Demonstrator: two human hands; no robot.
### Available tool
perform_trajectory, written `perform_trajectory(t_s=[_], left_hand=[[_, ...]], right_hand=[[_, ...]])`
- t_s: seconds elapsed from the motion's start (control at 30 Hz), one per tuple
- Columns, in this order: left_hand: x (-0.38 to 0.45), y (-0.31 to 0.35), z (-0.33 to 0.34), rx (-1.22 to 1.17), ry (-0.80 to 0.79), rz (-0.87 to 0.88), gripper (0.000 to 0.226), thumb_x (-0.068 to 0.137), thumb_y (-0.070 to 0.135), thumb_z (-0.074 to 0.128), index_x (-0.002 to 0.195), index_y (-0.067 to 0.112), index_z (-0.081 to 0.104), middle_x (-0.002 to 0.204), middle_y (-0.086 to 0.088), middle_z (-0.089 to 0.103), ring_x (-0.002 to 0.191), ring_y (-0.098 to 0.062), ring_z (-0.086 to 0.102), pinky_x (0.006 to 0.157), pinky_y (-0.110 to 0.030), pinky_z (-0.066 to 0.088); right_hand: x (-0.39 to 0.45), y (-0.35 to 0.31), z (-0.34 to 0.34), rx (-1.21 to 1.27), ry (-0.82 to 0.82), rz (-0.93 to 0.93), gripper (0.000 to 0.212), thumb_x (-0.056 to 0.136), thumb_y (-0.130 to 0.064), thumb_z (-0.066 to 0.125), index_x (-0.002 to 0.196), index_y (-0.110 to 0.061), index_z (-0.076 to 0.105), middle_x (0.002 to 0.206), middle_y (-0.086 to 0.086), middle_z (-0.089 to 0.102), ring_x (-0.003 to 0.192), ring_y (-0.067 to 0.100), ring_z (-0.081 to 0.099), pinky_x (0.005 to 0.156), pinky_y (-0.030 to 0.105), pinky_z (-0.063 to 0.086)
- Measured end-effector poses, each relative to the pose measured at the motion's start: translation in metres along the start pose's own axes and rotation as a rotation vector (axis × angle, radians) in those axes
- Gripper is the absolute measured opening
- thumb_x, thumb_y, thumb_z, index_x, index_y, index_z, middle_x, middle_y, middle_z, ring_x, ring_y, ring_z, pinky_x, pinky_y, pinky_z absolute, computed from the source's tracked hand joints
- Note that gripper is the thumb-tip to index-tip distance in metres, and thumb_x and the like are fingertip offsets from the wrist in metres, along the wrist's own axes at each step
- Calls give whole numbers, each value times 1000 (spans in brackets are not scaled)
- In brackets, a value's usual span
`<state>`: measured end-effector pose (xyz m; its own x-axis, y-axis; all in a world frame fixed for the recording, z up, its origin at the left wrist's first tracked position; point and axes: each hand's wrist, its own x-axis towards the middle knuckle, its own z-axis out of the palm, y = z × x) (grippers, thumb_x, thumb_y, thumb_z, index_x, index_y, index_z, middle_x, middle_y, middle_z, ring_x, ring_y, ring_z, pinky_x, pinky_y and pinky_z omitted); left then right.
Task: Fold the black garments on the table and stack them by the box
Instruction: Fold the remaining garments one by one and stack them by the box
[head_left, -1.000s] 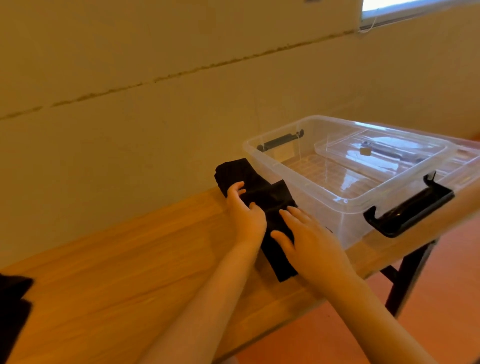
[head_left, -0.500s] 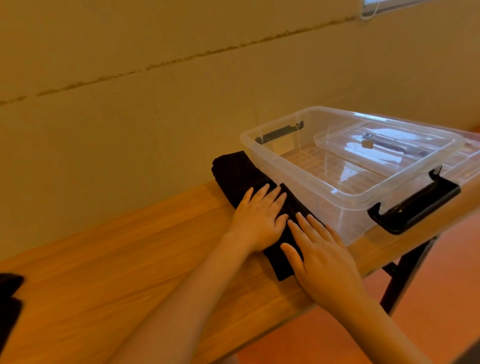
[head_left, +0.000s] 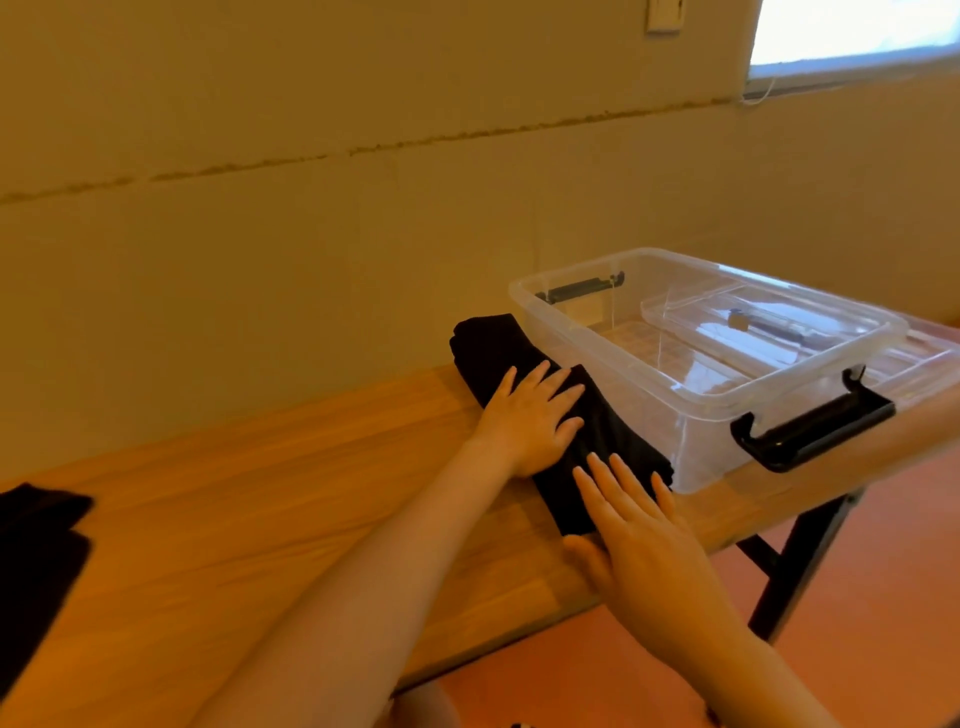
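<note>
A folded black garment (head_left: 493, 349) lies on the wooden table (head_left: 270, 499), pressed against the left side of a clear plastic box (head_left: 691, 395). My left hand (head_left: 530, 421) lies flat on the middle of the garment with straight fingers. My right hand (head_left: 634, 535) presses flat on the garment's near end, close to the table's front edge. Another black garment (head_left: 36, 561) lies unfolded at the far left of the table, partly cut off by the frame.
The clear box has black handles (head_left: 815, 431) and a clear lid (head_left: 769, 322) resting inside it. A beige wall runs just behind the table. The table's black leg (head_left: 795, 566) stands on a reddish floor at the right.
My left hand has opened from a curled grip to lie flat on the garment. Both hands have smoothed the fold down beside the box.
</note>
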<state>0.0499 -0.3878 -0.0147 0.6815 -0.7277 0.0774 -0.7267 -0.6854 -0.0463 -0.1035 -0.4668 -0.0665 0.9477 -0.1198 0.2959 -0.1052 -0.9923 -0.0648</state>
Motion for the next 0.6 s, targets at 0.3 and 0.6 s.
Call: perform_trajectory(t_s=[0.3, 0.6], left_hand=[[-140, -102, 10, 21, -16, -422, 55, 100, 43, 25, 150, 26, 7, 159, 1, -7, 146, -18, -8, 116, -41, -3], [-344, -205, 13, 61, 69, -1324, 64, 97, 53, 19, 151, 21, 10, 159, -8, -6, 145, -31, -8, 114, -55, -2]], right_hand=[[43, -88, -15, 317, 2, -357, 96, 76, -70, -16, 146, -17, 24, 153, 1, 24, 141, 12, 13, 110, 25, 3], [87, -203, 26, 316, -389, -691, 125, 49, -80, -25, 149, -15, 14, 156, 4, 12, 144, 16, 9, 115, 28, 7]])
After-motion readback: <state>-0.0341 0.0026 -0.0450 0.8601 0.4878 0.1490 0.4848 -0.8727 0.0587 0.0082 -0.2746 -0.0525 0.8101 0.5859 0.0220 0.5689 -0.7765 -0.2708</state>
